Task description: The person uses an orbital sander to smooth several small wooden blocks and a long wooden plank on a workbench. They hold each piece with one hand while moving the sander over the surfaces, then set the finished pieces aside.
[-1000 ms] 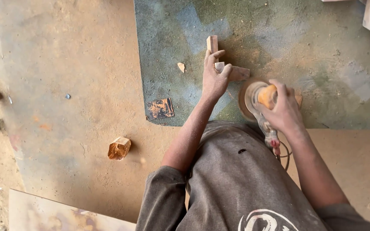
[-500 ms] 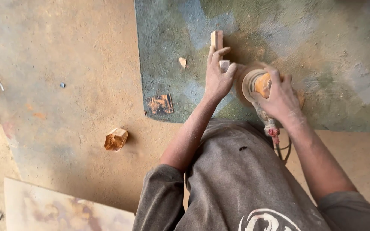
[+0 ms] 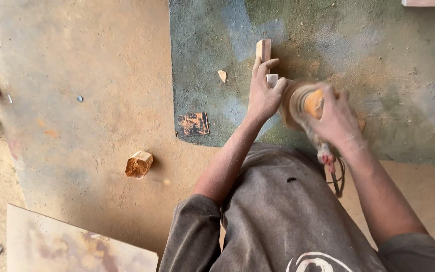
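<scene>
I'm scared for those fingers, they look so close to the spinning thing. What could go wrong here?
The left hand pins a small wood block right beside the round sander that the right hand grips, so a slip might scrape the fingers. The sander's cord hangs by the shirt and could snag. Dust covers the mat, so breathing it in may be a worry.

Wood strip (image 3: 263, 51) left of sander (image 3: 305, 102), on mat (image 3: 378, 60)

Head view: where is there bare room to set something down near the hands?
Free: the sandy floor left of the grey mat, above the wood chunk. Crowded: around the left hand, wood piece, right hand and sander.
</scene>
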